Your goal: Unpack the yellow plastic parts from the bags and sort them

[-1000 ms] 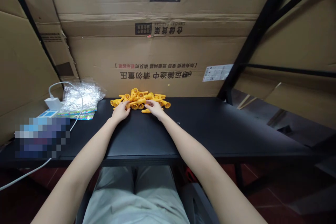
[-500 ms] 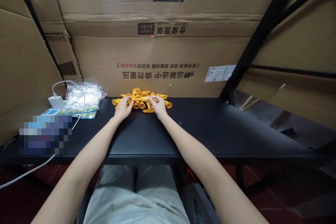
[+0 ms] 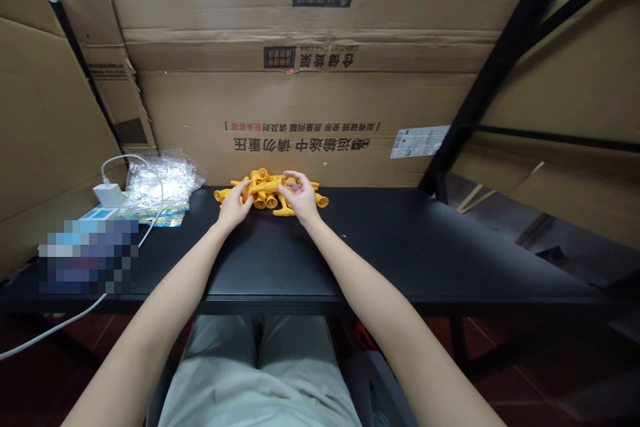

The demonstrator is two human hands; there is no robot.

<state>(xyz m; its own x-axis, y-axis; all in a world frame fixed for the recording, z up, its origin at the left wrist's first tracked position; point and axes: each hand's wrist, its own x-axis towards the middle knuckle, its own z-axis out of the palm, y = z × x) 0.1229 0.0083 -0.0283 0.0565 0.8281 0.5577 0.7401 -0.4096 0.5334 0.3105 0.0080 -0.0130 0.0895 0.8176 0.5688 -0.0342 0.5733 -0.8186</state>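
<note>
A slim yellow plastic piece (image 3: 267, 186), with a round hollow end toward the right, is held above a heap of similar pieces. My left hand (image 3: 234, 205) is closed on its left end, thumb and fingers pinching it. At the right end, the thumb and fingertips of my right hand (image 3: 301, 197) are around the hollow end, its other fingers loosely bent. Below and behind lies the heap of yellow pieces (image 3: 271, 203), several with round cups and T-shaped ends, partly covered by my hands. One T-ended piece (image 3: 284, 212) lies in front, near my right hand.
The pieces lie on a black tabletop (image 3: 400, 247) against a cardboard wall (image 3: 300, 97). At the left are clear plastic bags (image 3: 161, 180), a white charger (image 3: 109, 195) with its cable, and a blurred-out object (image 3: 90, 257). A black metal post (image 3: 483, 87) stands at the right.
The held piece has turned, so its hollow end now shows at the right. My right hand's fingers have shifted and opened somewhat; my left hand stays in nearly the same place.
</note>
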